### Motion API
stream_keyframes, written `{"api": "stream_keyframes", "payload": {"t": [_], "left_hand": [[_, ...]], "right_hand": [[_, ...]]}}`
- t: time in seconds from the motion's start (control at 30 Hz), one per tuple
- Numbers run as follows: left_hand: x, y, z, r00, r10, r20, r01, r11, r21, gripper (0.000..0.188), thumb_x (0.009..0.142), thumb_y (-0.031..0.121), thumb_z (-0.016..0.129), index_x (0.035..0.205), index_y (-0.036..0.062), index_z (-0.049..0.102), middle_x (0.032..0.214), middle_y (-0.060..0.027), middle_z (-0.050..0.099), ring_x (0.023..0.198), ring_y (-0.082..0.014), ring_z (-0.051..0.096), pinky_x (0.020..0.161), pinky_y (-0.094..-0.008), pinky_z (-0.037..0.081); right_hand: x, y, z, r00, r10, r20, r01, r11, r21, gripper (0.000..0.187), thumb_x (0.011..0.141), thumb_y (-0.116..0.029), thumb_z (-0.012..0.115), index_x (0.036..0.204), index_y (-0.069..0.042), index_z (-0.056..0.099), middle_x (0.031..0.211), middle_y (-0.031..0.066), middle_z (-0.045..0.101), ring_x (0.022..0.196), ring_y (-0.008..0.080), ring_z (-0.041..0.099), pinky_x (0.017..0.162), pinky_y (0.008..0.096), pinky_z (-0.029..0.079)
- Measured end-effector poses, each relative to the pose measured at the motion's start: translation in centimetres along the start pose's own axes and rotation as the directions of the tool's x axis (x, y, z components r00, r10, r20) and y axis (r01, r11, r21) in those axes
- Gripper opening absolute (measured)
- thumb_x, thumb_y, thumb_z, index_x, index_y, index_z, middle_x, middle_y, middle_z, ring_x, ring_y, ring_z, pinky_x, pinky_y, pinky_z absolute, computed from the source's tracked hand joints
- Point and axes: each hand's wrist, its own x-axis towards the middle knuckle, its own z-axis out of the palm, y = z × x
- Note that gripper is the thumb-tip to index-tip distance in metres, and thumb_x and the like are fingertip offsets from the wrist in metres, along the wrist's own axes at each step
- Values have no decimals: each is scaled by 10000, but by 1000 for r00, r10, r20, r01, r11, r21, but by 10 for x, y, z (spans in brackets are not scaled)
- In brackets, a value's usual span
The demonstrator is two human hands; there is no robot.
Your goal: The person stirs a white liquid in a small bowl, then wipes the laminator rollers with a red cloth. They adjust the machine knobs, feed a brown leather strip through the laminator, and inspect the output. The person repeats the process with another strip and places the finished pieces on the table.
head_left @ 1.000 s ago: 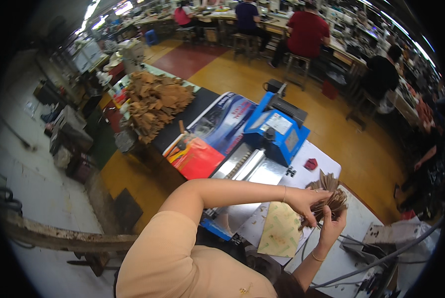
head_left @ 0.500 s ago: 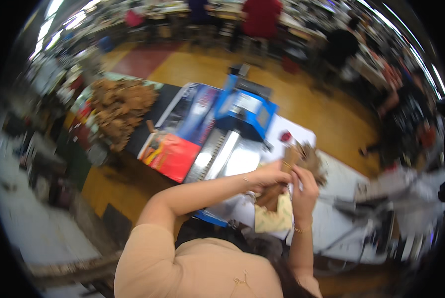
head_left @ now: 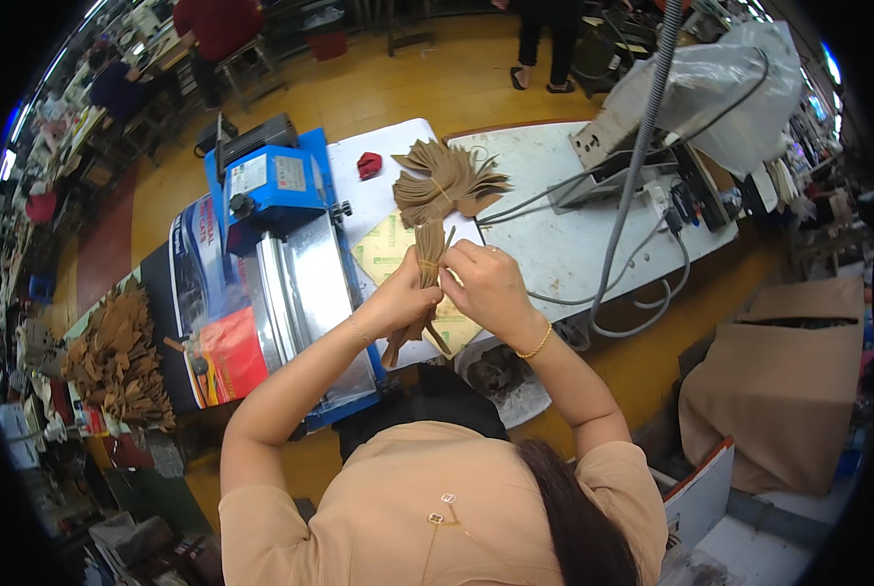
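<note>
My left hand (head_left: 395, 298) is wrapped round a bundle of thin brown leather-like pieces (head_left: 429, 239), with a yellow rubber band about its middle. The bundle stands nearly upright over a yellow patterned sheet (head_left: 383, 252), its lower ends splayed below my left fingers. My right hand (head_left: 493, 283) is at the bundle's right edge, fingers bent and pinched against it; the fingertips are partly hidden. Just beyond lies a second bundle of brown pieces (head_left: 442, 181), banded and fanned out on the white table. A small dark-red object (head_left: 369, 165) lies left of that bundle.
A blue machine (head_left: 271, 181) with a metal bed stands to the left. Past it is a heap of brown pieces (head_left: 115, 356). At right, a grey flexible hose (head_left: 632, 186) and cables cross the white table (head_left: 540, 259). Other people are at the far side.
The view has swung to the right and steadied, so table and machine appear further left. My hands remain together at the banded bundle, which now shows more clearly.
</note>
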Motion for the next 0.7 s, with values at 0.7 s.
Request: {"api": "stream_keyframes", "payload": {"t": [0.7], "left_hand": [[-24,4,15,862,-374,342,274,912,306,368,791,20,578,1138,6,457,663,-28,501,525,-109,520,435,-266,436]], "right_hand": [[-81,64,-27,562,825,-58,-215,214,953,91,892,-152,648,879,-61,644,810,-29,613,664,44,503,603,197,429]]}}
